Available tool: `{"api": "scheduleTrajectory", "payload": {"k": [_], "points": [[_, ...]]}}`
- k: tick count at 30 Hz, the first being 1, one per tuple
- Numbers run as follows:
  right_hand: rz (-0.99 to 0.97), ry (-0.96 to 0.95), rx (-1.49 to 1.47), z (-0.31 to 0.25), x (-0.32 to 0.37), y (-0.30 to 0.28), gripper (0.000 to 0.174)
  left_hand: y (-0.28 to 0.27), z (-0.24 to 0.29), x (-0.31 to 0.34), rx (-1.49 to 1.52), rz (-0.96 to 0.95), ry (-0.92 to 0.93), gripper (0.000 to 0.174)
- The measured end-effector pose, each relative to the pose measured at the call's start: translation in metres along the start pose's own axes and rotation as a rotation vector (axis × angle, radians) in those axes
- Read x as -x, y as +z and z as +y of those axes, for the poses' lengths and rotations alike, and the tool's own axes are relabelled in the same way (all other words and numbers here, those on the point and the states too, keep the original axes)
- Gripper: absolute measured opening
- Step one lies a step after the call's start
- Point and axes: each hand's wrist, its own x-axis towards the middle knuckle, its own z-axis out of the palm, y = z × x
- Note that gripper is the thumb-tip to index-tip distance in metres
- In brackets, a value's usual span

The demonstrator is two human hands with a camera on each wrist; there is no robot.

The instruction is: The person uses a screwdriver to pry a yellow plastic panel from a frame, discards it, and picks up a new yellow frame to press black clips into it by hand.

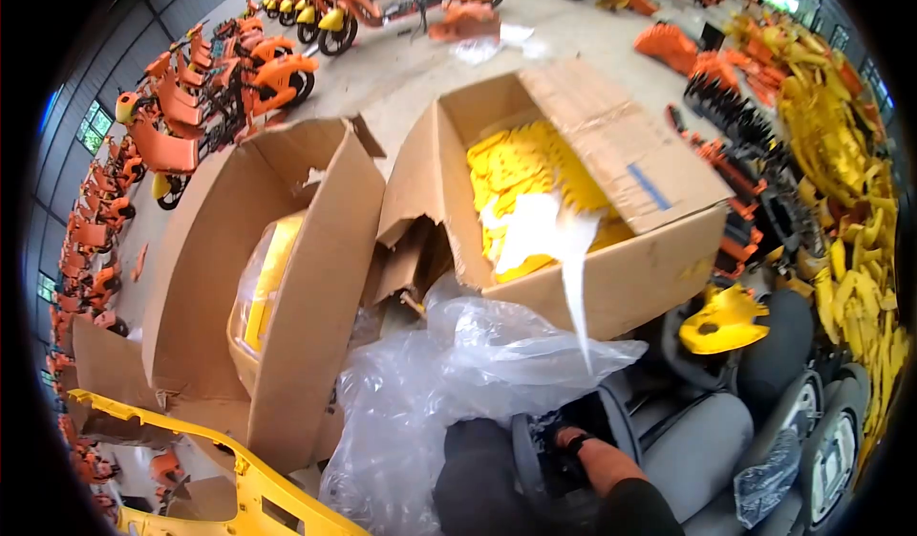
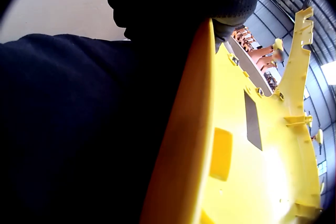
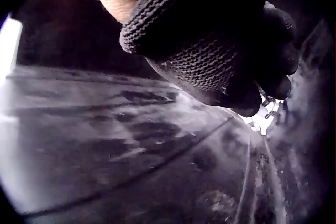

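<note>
A yellow plastic panel [image 1: 250,479] with cut-outs stands at the lower left of the head view. In the left wrist view my dark-gloved left hand [image 2: 178,8] grips the edge of this yellow panel [image 2: 262,176]; the fingers look bunched at its top. My right hand [image 3: 205,50], in a dark knit glove, reaches down into a dark hollow seat shell [image 1: 530,455]. Its bent fingertips are right at small shiny pieces [image 3: 262,121] at the bottom. I cannot tell whether the fingers hold any of them.
Crumpled clear plastic [image 1: 411,383] lies before an open carton [image 1: 611,292] of yellow parts. Another carton [image 1: 315,335] holds a wrapped yellow part. Grey seats [image 1: 702,450] crowd the right, below a yellow piece [image 1: 723,321]. Orange scooters [image 1: 167,139] line the left and back.
</note>
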Motion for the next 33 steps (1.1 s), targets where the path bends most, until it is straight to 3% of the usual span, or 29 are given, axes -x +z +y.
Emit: {"api": "scheduleTrajectory", "payload": {"k": [4,6,8,10,11,12,14,16,17,18,19,20,22,26,28,30,32,33], "points": [[0.09,-0.035,0.154,0.001,0.05,-0.023,0.039,-0.007,-0.004,-0.002,0.074,-0.002,0.198,0.042],[0.203,-0.051,0.177,0.004,0.079,-0.026,0.039,-0.027,-0.026,-0.003,0.0,0.079,0.426,0.042],[0.407,-0.035,-0.025,0.006,0.116,-0.03,0.039,-0.05,-0.055,0.004,-0.106,0.194,0.621,0.041],[0.46,-0.005,-0.03,0.001,0.143,-0.03,0.038,-0.029,-0.019,0.046,0.337,0.176,0.38,0.039],[0.427,-0.023,0.022,0.001,0.153,-0.03,0.038,-0.03,-0.022,0.042,0.414,0.125,0.401,0.04],[0.41,-0.107,0.169,0.002,0.165,-0.032,0.038,-0.034,-0.025,0.038,0.27,0.139,0.443,0.045],[0.366,-0.204,0.35,0.002,0.179,-0.042,0.039,-0.027,-0.021,0.046,0.423,0.101,0.425,0.046],[0.395,-0.289,0.742,0.004,0.193,-0.044,0.026,-0.026,-0.034,0.033,0.332,0.134,0.559,0.043],[0.575,-0.38,0.637,0.004,0.207,-0.047,0.025,-0.029,-0.031,0.036,0.193,0.142,0.59,0.038],[0.74,-0.465,0.517,0.005,0.226,-0.048,0.023,-0.026,-0.028,0.038,0.306,0.094,0.562,0.033],[0.716,-0.404,-0.045,-0.005,0.239,-0.051,0.023,-0.026,-0.026,0.038,0.222,0.078,0.568,0.033],[0.665,-0.3,-0.606,-0.02,0.245,-0.06,0.022,-0.02,-0.022,0.041,0.365,0.03,0.523,0.034],[0.603,-0.245,-0.8,-0.107,0.308,-0.085,0.023,-0.012,-0.028,0.029,0.473,-0.085,0.505,0.033],[0.611,-0.474,-0.606,-0.247,0.403,-0.101,0.022,-0.009,0.002,0.05,0.393,-0.095,0.452,0.03],[0.518,-0.564,-0.577,-0.301,0.423,-0.095,0.023,-0.015,0.015,0.054,0.528,-0.165,0.386,0.031],[0.363,-0.658,-0.358,-0.341,0.43,-0.083,0.023,-0.019,0.014,0.055,0.457,-0.173,0.386,0.032],[0.341,-0.83,0.015,-0.369,0.411,-0.058,0.021,-0.017,0.008,0.058,0.54,-0.25,0.34,0.032],[0.421,-0.879,0.204,-0.372,0.391,-0.043,0.02,-0.013,0.004,0.06,0.612,-0.288,0.311,0.032]]}}
